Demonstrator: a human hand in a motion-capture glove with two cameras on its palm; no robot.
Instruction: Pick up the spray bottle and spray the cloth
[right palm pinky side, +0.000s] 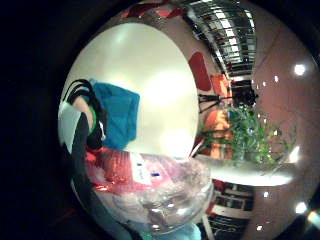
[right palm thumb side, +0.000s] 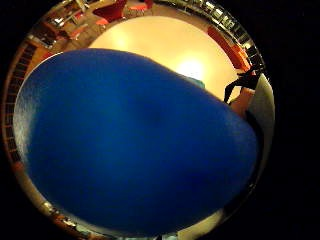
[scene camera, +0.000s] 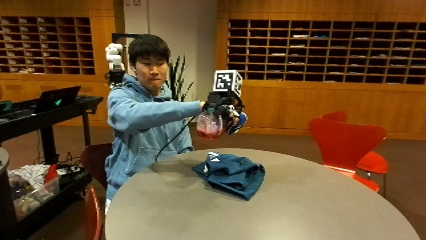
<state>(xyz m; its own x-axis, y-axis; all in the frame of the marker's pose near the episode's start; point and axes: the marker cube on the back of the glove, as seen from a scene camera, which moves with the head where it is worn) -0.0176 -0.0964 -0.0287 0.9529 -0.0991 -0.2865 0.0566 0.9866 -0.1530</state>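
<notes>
1. The round grey tabletop (scene camera: 279, 210) fills the foreground of the outside view.
2. A dark blue cloth (scene camera: 231, 174) lies crumpled on it, on the person's side.
3. Above the cloth, clear of the tabletop, the gloved right hand (scene camera: 225, 111) has its grip closed around a clear spray bottle (scene camera: 208, 125) holding red liquid.
4. The big blue shape covering the thumb-side palm view is probably the bottle's head, though I cannot tell for sure.
5. A red chair (scene camera: 346, 142) stands beyond the tabletop.

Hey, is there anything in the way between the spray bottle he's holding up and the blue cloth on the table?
Nothing visible. The gloved right hand holds the spray bottle in the air above the blue cloth, which lies bunched on the round table. Only open air shows between bottle and cloth in the outside view.
</notes>
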